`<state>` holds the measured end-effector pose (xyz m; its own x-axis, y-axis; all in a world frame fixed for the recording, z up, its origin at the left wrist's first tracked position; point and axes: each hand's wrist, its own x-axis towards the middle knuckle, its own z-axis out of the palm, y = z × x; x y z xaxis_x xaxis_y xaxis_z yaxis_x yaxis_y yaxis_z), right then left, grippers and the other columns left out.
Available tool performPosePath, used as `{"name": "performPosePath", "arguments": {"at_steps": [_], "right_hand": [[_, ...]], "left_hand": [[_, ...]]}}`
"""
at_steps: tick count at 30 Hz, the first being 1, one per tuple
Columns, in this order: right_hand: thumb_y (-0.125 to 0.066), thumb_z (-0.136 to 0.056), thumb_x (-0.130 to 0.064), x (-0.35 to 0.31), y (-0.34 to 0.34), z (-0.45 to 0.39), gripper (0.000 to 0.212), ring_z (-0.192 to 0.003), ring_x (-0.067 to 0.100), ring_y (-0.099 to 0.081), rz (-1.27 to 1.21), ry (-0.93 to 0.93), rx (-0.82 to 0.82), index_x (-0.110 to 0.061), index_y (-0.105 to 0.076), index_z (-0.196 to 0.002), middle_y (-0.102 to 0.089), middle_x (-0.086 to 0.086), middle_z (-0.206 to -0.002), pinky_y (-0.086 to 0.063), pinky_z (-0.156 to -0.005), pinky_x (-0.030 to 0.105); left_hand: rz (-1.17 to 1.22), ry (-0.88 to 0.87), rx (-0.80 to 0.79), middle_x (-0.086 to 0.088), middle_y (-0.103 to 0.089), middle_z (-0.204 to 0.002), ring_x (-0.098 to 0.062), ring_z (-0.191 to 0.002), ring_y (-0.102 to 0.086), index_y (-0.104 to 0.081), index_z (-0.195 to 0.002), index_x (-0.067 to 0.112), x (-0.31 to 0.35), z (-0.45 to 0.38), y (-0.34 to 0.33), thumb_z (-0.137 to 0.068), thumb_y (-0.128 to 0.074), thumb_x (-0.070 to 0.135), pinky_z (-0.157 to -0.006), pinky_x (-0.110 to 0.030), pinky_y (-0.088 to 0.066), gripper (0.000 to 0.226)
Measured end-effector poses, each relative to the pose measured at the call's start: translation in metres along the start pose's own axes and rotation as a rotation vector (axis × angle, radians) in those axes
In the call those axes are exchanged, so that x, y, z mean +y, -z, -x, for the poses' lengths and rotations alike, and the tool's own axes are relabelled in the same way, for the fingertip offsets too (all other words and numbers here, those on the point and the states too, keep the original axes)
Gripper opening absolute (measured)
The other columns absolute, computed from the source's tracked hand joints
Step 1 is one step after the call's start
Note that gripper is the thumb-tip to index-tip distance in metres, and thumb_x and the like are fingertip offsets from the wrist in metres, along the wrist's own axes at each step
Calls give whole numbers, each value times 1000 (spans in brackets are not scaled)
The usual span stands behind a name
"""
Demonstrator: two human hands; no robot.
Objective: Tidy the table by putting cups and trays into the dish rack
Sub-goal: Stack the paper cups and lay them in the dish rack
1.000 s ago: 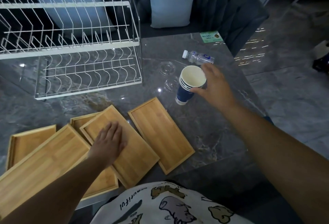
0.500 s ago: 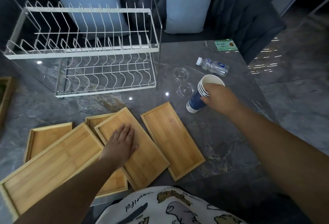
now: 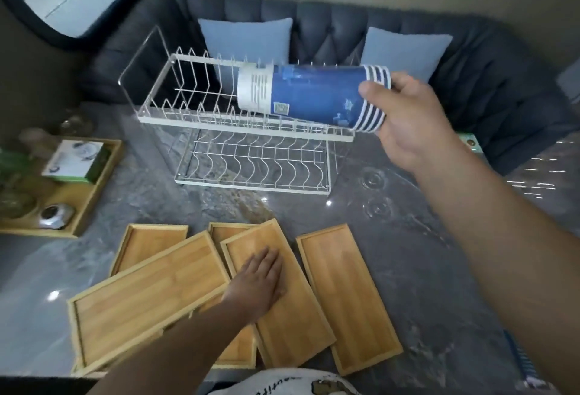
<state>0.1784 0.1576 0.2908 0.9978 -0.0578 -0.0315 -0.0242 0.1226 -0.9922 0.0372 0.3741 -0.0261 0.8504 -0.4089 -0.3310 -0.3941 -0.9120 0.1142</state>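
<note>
So right hand (image 3: pixel 417 118) grips the cup stack (image 3: pixel 314 95) sideways over the dish rack (image 3: pixel 244 131); left hand (image 3: pixel 260 278) lies flat, open on a tray (image 3: pixel 282 316). Next: lower cups in gently.

my right hand (image 3: pixel 411 118) holds the stack of cups (image 3: pixel 310 95) on its side above the dish rack (image 3: pixel 251 131), at the table's (image 3: pixel 423 269) far side, before the sofa (image 3: pixel 329 27). nearer me lie five trays (image 3: pixel 345 294), some overlapping; my left hand (image 3: pixel 257 281) rests flat on the middle one. a larger tray (image 3: pixel 91 193) with a box sits far left.
</note>
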Motion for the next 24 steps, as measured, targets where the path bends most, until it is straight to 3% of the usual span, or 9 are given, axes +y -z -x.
{"name": "performPosePath", "arguments": {"at_steps": [2, 5, 8, 12, 15, 17, 21, 24], "right_hand": [[-66, -87, -5, -2, -35, -27, 13, -99, 38, -69, -45, -25, 10, -3, -61, -100, -67, 28, -112, -57, -85, 53], [-68, -86, -8, 2, -83, -66, 6, -93, 36, -71, -7, -81, 39, -5, -64, -89, -71, 23, -103, -56, -85, 54], [-73, -82, -14, 15, -115, -102, 13, -87, 31, -72, 113, -153, 78, -10, -62, -83, -71, 13, -91, -58, -83, 51], [-76, -79, -19, 35, -141, -131, 24, -91, 27, -69, 202, -245, 81, -14, -54, -85, -66, 10, -101, -58, -82, 45], [-78, -79, -19, 47, -152, -139, 24, -81, 23, -70, 221, -322, 58, -13, -54, -82, -67, 10, -103, -58, -69, 36], [-75, -82, -16, 54, -156, -141, 18, -80, 24, -71, 238, -392, 22, -11, -59, -88, -69, 11, -104, -59, -69, 38], [-65, -90, -12, 55, -160, -144, 14, -99, 26, -70, 375, -496, -85, -8, -59, -102, -67, 10, -116, -56, -87, 44], [-60, -93, -7, 48, -160, -140, 31, -104, 23, -66, 414, -521, -124, -6, -53, -123, -63, 9, -121, -58, -75, 39]], "left_hand": [[-1, -3, -5, -4, 6, -164, -23, -149, 14, 2, -155, 17, 0, 1, 1, -97, -13, 58, -115, -39, 12, 71], [7, -15, -17, -6, 5, -164, -25, -149, 13, 1, -155, 16, 1, 2, 4, -100, -14, 54, -117, -41, 9, 69], [17, -12, -30, -7, 7, -164, -26, -149, 15, 3, -154, 15, 2, 1, 6, -101, -16, 52, -120, -43, 7, 67], [41, -12, -24, -7, 11, -164, -26, -148, 18, 6, -154, 15, 4, 0, 3, -101, -14, 51, -120, -43, 7, 67], [47, -21, -8, -7, 10, -163, -26, -148, 17, 6, -154, 15, 3, 0, 3, -102, -15, 50, -117, -42, 11, 66], [47, -21, -2, -7, 10, -163, -26, -148, 17, 6, -154, 14, 3, 0, 3, -102, -17, 49, -116, -41, 13, 67], [43, -27, -3, -7, 12, -163, -26, -148, 18, 8, -153, 14, 3, 0, 1, -101, -20, 50, -114, -42, 15, 69], [47, -30, -9, -7, 12, -163, -26, -147, 19, 9, -153, 14, 3, 0, 0, -101, -18, 51, -116, -43, 13, 69]]}}
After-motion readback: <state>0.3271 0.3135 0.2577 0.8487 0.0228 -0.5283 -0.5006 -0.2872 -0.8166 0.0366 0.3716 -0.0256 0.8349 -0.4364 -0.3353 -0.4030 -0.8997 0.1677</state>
